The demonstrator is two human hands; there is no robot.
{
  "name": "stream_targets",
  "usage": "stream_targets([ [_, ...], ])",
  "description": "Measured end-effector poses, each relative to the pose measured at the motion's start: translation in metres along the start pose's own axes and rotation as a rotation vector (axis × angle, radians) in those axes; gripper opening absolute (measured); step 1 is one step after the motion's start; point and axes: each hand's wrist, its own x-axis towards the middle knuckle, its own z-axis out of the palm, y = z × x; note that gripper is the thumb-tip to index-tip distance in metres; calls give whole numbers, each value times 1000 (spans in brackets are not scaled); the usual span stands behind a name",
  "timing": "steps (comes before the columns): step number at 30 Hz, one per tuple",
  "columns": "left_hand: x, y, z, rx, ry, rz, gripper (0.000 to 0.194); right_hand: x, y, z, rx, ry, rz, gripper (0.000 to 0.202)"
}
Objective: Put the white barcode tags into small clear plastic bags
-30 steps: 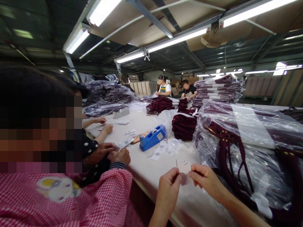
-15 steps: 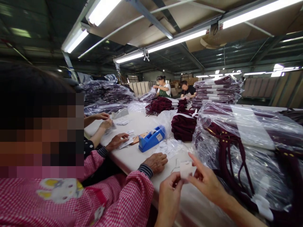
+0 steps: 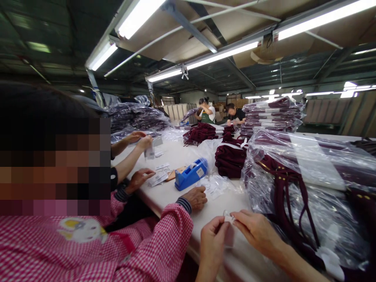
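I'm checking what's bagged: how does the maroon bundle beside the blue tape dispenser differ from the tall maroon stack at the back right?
The bundle looks mostly uncovered, while the stack has clear plastic around it. The bundle sits low; the stack rises in many layers and shows several pale bands, one above another. Both are maroon.

This is a factory workshop for packing cloth goods, with piles of maroon fabric pieces (image 3: 272, 113), many in clear plastic, on a long pale table (image 3: 164, 197). Paper tags (image 3: 213, 186) and a blue tape dispenser (image 3: 190, 175) lie there too, and tube lights (image 3: 223, 55) hang under a dark, high metal roof (image 3: 67, 51)
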Motion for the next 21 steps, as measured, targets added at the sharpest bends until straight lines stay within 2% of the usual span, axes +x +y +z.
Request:
stream_targets([
  [4,1,-2,-7,-11,39,16,20,22,-9,-4,119,5,67,18],
  [7,0,-10,-17,-33,212,2,35,57,-12,-15,383,62,210,13],
  [8,1,-12,-23,-54,235,-30,36,73,-12,-19,434,91,262,12],
  [10,8,-11,-45,-117,157,-129,31,106,-11,-21,485,127,329,13],
  [11,13,-8,-60,-189,-51,-240,28,123,-11,-18,503,136,357,14],
  [12,18,-5,-77,-229,-135,-278,25,139,-11,-13,514,137,387,15],
  [13,24,0,-96,-252,-153,-281,33,154,-11,-5,516,129,417,15],
  [14,28,4,-116,-265,-145,-277,73,166,-12,5,510,111,447,16],
  [15,32,7,-135,-286,-113,-260,36,176,-14,17,496,87,472,18],
  [18,34,11,-178,-306,39,-179,27,196,-23,57,416,18,498,28],
  [21,29,6,-198,-300,163,-91,17,205,-33,88,289,-9,457,32],
])
